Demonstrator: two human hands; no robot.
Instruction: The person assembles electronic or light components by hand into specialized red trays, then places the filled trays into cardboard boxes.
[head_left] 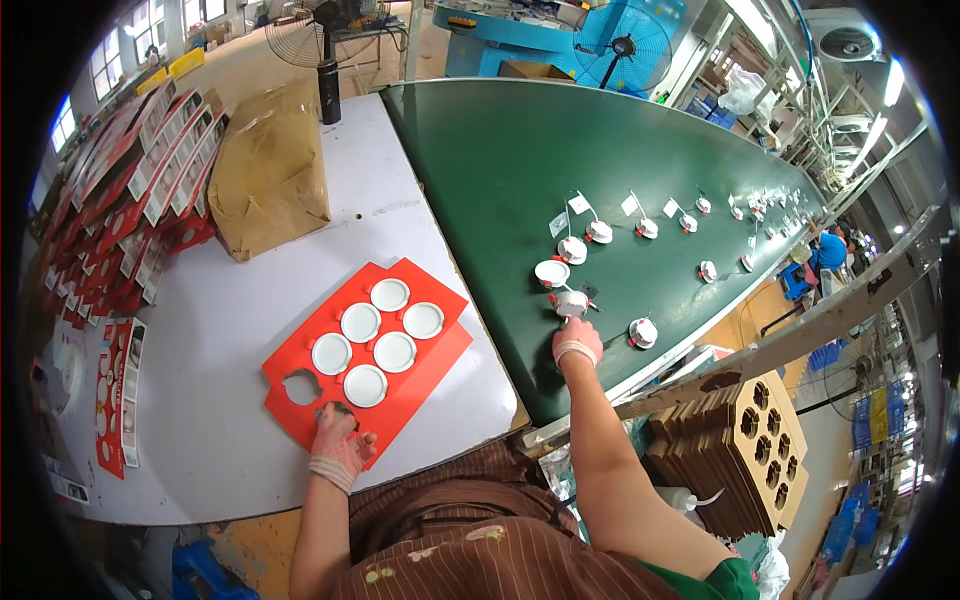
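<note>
My right hand [577, 343], in a pink glove, reaches over the green conveyor belt, its fingers closed on a white round lamp fitting [570, 303]. Just beyond it lie another white fitting [552, 273] and one with a small white tag [572, 250]. On the white table, my left hand [341, 445], gloved too, rests at the near corner of a red card tray [425, 285]. Its fingers lie over a dark hole, with the thumb apart. Several white round discs [361, 322] fill the tray's holes. One hole [302, 387] beside the left hand holds no disc.
Stacked red printed cartons [130, 190] and a brown paper-wrapped package [270, 170] stand at the left. More tagged fittings [647, 228] spread along the belt. A metal rail [800, 335] and a stack of brown cardboard inserts [725, 450] are at my right.
</note>
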